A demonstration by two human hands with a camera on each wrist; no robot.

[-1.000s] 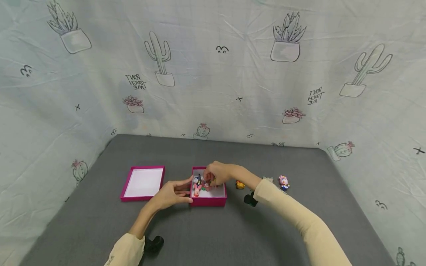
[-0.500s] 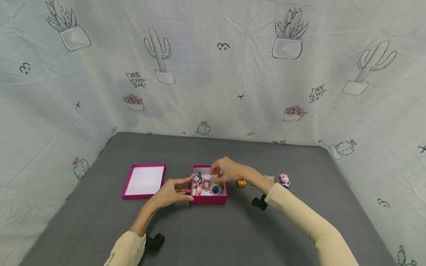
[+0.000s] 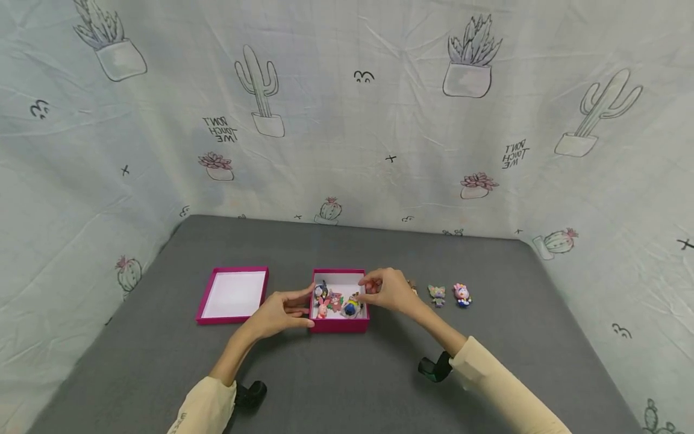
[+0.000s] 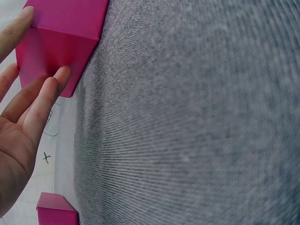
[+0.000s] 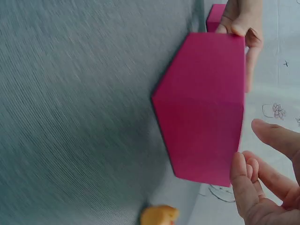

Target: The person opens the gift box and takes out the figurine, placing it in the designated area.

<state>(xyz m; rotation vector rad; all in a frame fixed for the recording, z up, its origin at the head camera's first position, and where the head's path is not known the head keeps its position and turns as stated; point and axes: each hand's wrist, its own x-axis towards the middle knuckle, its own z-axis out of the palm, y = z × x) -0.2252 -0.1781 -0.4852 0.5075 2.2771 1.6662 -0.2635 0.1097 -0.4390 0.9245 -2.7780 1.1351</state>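
A magenta box (image 3: 340, 326) is set near the middle of the grey desk (image 3: 325, 386), with several small figurines (image 3: 335, 302) contained in it. Its left wall is touched by the left hand (image 3: 279, 314), the grip spread wide. At the right rim the right hand (image 3: 393, 293) is held, its grip narrow with fingertips parted; whether the rim is touched cannot be told. To the left, a magenta-edged lid (image 3: 235, 294) is laid with its white inside upward. To the right, a pale green figurine (image 3: 437, 295) and a pink-and-blue figurine (image 3: 462, 295) are placed side by side, while a brown figurine (image 3: 412, 286) is partly hidden by the right hand. A yellow item (image 5: 157, 215) is shown in the right wrist view. Behind, a pale cloth (image 3: 320, 90) printed with cacti is hung
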